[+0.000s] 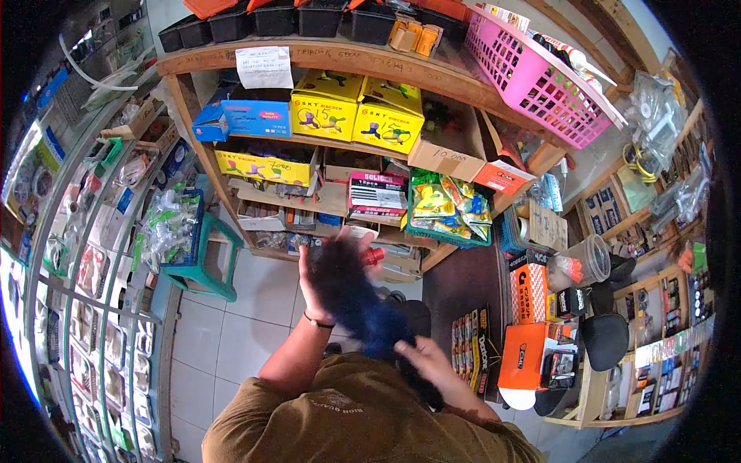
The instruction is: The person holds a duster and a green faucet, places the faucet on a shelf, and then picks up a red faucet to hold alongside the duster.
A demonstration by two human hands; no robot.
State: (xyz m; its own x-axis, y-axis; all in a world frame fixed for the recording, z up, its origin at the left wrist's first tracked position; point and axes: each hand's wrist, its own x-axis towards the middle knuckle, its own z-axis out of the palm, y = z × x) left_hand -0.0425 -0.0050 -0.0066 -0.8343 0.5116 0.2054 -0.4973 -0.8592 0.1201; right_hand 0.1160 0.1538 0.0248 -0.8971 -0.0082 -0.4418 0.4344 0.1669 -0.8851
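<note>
A dark, fluffy duster [363,309], black shading to blue and blurred at its upper part, lies across the middle in front of my chest. My right hand [428,361] is closed around its lower end. My left hand [310,289] is raised in front of the shelf, palm up and partly hidden behind the duster, with its fingers curled. A small red item [373,256] shows at the fingertips of my left hand; the rest of it is covered by the duster.
Ahead stands a wooden shelf [363,48] with yellow boxes [388,116] and a green basket [448,204] of packets. A pink basket [532,77] sits top right. A green stool [220,266] is left; orange boxes [525,355] are right. Glass display shelves [100,301] line the left.
</note>
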